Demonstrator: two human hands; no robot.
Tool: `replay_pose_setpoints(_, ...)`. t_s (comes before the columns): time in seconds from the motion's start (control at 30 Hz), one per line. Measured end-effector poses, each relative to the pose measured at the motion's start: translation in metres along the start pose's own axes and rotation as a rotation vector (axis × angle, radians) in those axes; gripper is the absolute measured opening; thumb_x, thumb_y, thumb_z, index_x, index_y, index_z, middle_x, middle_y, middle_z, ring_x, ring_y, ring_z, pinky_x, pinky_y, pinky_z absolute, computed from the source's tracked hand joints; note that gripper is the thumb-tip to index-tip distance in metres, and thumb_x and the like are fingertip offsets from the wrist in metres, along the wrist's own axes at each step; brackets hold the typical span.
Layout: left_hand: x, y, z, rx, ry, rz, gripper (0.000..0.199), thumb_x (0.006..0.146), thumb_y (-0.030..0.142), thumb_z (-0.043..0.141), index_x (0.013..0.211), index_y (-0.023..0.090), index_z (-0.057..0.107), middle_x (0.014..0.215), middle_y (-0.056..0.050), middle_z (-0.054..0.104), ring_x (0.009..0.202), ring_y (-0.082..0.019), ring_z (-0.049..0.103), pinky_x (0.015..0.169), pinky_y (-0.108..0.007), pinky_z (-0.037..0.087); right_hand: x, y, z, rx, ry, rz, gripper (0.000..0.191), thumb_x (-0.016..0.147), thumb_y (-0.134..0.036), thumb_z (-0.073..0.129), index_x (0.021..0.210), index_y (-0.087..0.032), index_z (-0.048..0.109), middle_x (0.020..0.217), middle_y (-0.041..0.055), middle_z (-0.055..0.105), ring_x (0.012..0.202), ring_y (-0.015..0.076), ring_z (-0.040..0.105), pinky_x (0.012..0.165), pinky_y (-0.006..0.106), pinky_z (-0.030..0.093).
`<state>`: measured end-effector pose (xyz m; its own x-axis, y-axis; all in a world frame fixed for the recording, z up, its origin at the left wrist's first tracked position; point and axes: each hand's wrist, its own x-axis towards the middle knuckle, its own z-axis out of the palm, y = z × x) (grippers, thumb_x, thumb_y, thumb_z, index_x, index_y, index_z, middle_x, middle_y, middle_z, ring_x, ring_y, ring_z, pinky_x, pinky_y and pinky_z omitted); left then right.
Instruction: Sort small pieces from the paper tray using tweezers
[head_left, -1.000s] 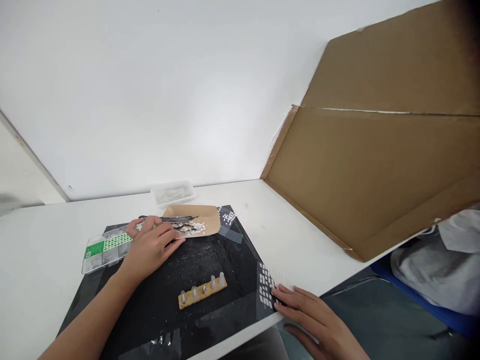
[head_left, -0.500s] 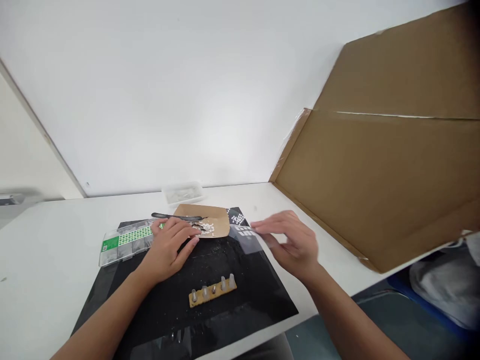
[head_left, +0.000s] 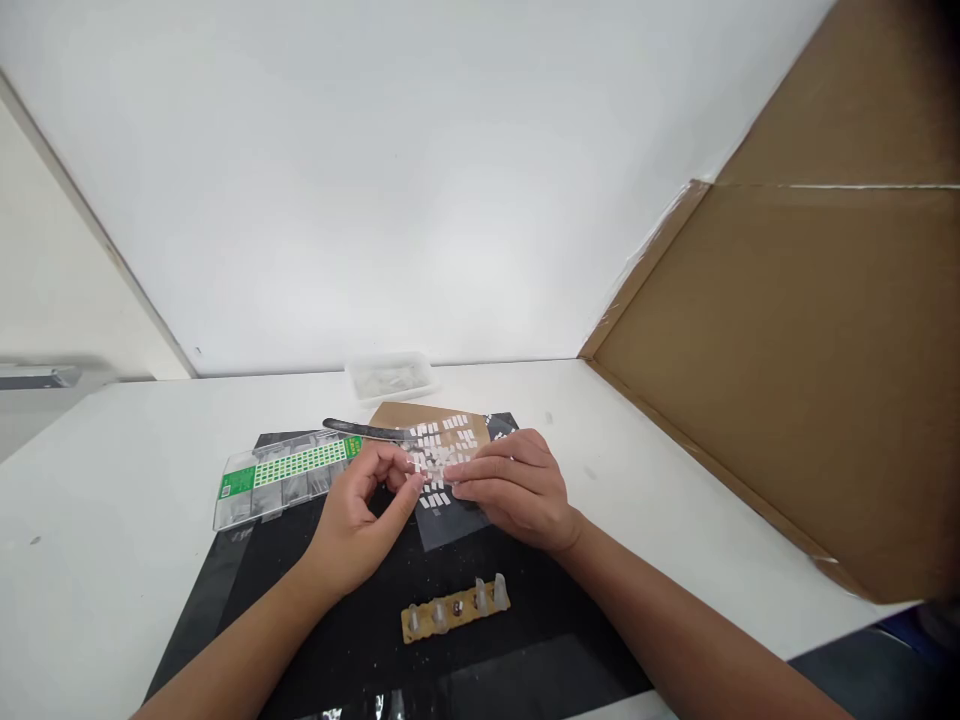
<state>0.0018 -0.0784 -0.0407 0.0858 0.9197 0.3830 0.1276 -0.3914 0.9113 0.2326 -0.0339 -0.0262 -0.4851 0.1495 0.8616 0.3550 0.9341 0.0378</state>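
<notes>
A clear sheet of small white stickers [head_left: 435,499] is held up over the black mat [head_left: 360,620]. My right hand [head_left: 517,490] grips it from the right, fingers bent over its face. At the sheet's left edge, my left hand [head_left: 367,510] has thumb and forefinger closed in a pinch; whether a single sticker is between them is too small to tell. Behind the sheet lies a brown paper piece [head_left: 394,412], with a dark nail file [head_left: 360,430] across its left side. Closer to me stands a tan strip [head_left: 456,607] bearing several clear nail tips.
A clear compartment case [head_left: 289,475] with a green label lies left of my left hand. At the back, near the wall, sits a translucent tray [head_left: 391,378]. A cardboard panel [head_left: 787,380] rises along the right side of the white table [head_left: 637,500].
My right hand has brought the sticker sheet left, over the brown paper. My left hand has come off the paper and now pinches at the sheet's edge. The view has shifted slightly.
</notes>
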Motion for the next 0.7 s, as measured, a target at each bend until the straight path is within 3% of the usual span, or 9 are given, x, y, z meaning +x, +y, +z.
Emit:
replay_pose_setpoints(0.2,0.0024,-0.0007,0.0005,-0.04,0.042,0.009,0.021,0.094,0.029,0.072,0.107,0.022,0.057,0.09,0.0,0.063,0.074,-0.011,0.06,0.071,-0.025,0.051,0.0001,0.0024,0.0045,-0.017,0.029,0.043,0.012,0.091,-0.016,0.074,0.095,-0.027,0.073,0.095,-0.0003,0.079,0.088,0.0177,0.071,0.08,0.035,0.047)
replay_pose_setpoints(0.4,0.0008,0.0,-0.002,-0.148,-0.014,0.031,0.032,0.095,0.025,0.071,0.125,0.026,0.057,0.092,0.0,0.067,0.057,-0.008,0.062,0.055,-0.023,0.055,-0.0021,0.0006,0.0038,-0.08,0.086,0.101,0.016,0.088,-0.015,0.078,0.094,-0.03,0.075,0.083,-0.0027,0.073,0.078,0.0145,0.066,0.077,0.034,0.043)
replay_pose_setpoints(0.6,0.0008,0.0012,-0.003,-0.121,-0.036,0.113,0.054,0.095,0.02,0.07,0.142,0.033,0.046,0.096,0.001,0.067,0.062,-0.008,0.063,0.059,-0.023,0.057,-0.0008,-0.0011,0.0061,-0.111,0.101,0.135,0.014,0.088,-0.015,0.078,0.09,-0.028,0.073,0.08,-0.0038,0.072,0.077,0.0136,0.065,0.077,0.034,0.039)
replay_pose_setpoints(0.7,0.0026,0.0053,-0.0044,0.042,-0.09,0.17,0.031,0.096,0.02,0.068,0.126,0.027,0.063,0.093,-0.002,0.066,0.067,-0.01,0.063,0.06,-0.023,0.055,-0.0005,-0.0005,0.0077,-0.132,0.104,0.152,0.015,0.089,-0.014,0.077,0.088,-0.027,0.071,0.079,-0.0042,0.071,0.075,0.0126,0.064,0.076,0.034,0.038)
